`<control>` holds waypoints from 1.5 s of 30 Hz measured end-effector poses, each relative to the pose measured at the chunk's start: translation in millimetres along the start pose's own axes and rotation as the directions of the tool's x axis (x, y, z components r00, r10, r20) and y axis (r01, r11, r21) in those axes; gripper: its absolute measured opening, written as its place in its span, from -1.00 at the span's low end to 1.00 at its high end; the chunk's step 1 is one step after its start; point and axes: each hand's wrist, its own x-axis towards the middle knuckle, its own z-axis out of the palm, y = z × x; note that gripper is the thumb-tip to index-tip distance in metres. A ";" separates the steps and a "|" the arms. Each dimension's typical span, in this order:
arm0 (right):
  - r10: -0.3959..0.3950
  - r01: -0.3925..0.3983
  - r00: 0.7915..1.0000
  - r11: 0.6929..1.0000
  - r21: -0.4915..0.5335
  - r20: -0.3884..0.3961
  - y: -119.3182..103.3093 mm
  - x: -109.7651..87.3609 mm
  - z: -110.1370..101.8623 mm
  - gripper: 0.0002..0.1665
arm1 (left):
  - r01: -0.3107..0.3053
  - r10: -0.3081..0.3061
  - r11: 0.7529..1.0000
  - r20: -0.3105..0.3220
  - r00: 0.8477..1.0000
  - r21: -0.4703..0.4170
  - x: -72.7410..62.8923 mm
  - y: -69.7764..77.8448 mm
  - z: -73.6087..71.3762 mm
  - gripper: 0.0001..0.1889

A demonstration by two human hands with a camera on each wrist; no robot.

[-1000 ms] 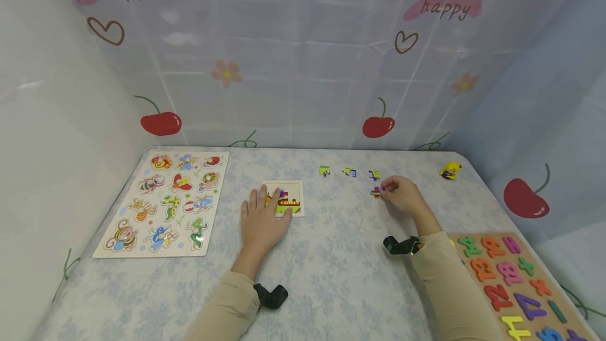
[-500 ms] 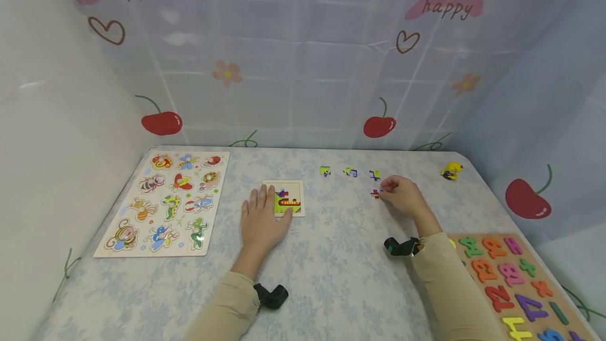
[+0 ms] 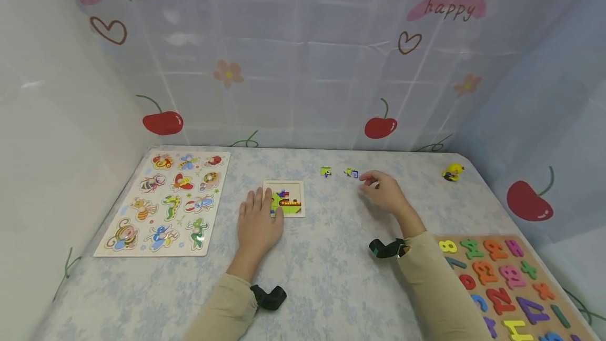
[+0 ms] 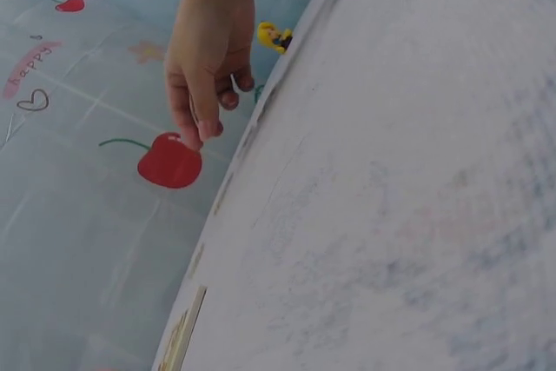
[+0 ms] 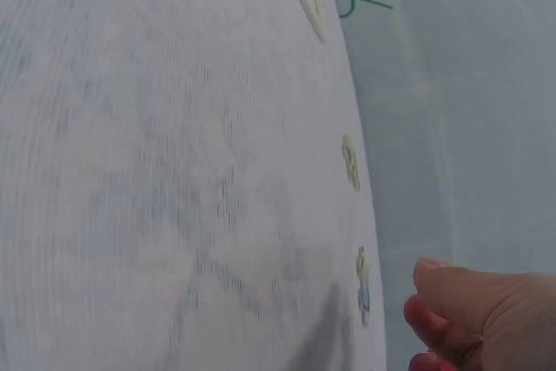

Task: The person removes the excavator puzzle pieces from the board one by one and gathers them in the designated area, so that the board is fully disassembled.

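My left hand (image 3: pixel 258 223) lies with straight fingers over the left edge of a small square puzzle tray (image 3: pixel 295 187). In the tray, a partly assembled picture (image 3: pixel 290 203) in green, red and purple fills the lower part. My right hand (image 3: pixel 384 192) hovers at the right with bent fingers, its fingertips beside a yellow-and-purple jigsaw piece (image 3: pixel 351 173). Further left lies a green jigsaw piece (image 3: pixel 325 171). The right wrist view shows thumb and fingers (image 5: pixel 452 301) close together; I cannot tell whether a piece is between them.
A board of insect shapes (image 3: pixel 177 201) lies at the left. A letter-and-number board (image 3: pixel 516 283) takes up the right front, beneath the right forearm. A small yellow duck figure (image 3: pixel 453 171) stands at the back right. A printed curtain (image 3: pixel 303 67) rises behind the table.
My right hand has moved left; the two pieces near it earlier are out of sight now. My left hand has slid slightly left, its thumb drawn in from the tray.
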 end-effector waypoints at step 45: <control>-0.269 0.291 0.943 0.952 -0.096 0.199 -123.6 17.8 121.0 -0.70 | -0.022 0.024 0.999 -0.046 0.999 0.046 -0.8 -2.4 -3.0 -0.36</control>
